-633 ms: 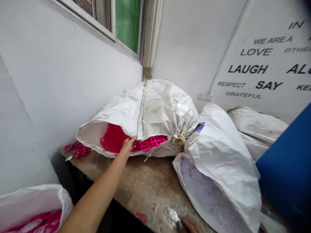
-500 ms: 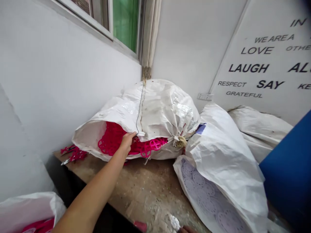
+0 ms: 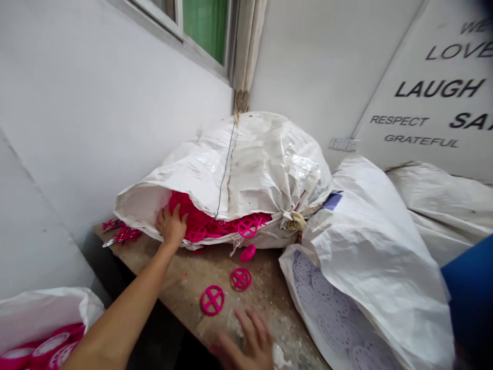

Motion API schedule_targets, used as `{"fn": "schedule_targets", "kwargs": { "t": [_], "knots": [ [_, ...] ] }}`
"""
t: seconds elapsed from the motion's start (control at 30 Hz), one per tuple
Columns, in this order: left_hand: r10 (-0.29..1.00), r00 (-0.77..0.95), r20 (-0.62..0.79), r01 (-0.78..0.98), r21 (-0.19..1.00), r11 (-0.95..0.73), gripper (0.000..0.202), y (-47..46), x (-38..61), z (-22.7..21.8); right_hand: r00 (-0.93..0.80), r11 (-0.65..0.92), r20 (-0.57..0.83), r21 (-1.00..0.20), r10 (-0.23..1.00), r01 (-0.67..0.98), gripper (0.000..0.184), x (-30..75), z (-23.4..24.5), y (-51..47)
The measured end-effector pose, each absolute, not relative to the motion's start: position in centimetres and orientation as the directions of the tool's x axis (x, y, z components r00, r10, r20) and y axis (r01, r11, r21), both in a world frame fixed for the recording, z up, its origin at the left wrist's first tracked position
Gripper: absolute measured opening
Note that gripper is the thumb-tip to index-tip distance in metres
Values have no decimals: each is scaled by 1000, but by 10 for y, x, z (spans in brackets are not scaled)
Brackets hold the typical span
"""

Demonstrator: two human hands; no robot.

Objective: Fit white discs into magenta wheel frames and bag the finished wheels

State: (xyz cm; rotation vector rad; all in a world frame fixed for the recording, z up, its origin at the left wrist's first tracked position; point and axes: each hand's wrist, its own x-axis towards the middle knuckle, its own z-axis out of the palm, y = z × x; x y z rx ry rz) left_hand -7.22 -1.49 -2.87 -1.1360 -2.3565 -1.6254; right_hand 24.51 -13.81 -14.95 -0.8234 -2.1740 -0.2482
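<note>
Left hand (image 3: 172,227): in at the mouth of the white sack (image 3: 265,174), fingers spread and unclenched against the pink pieces (image 3: 216,227) inside!
Right hand (image 3: 250,341): blurred, fingers parted, nothing visible in it, just beside two loose pink wheels (image 3: 212,300) on the table (image 3: 177,272).
Sack mouth: it lies sideways on the table, so a gentle, flat-palmed sweep looks best, with the right hand kept low to stop runaways.
Since half a second ago: left hand is off the sack's edge, wheels are out in front, right hand shows far more.
</note>
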Motion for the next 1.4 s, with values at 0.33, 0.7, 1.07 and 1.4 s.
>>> {"fn": "schedule_targets", "kwargs": {
  "t": [0.33, 0.7, 1.07, 1.4],
  "knots": [
    [414, -769, 487, 619, 728, 295, 47, 17, -82, -73, -737, 892, 527, -104, 424, 439, 34, 137, -138, -48],
    [497, -656, 569, 664, 747, 21, 34, -15, -23, -73, -588, 909, 728, -116, 353, 401, 28, 113, -132, -62],
    [389, -768, 509, 620, 742, 254, 50, 37, -115, -57, -735, 926, 614, 19, 287, 377, 43, 69, -103, -32],
    [450, -725, 522, 642, 748, 166, 35, 32, -97, -83, -706, 863, 561, -31, 432, 504, 48, 82, -128, -22]
  ]
}}
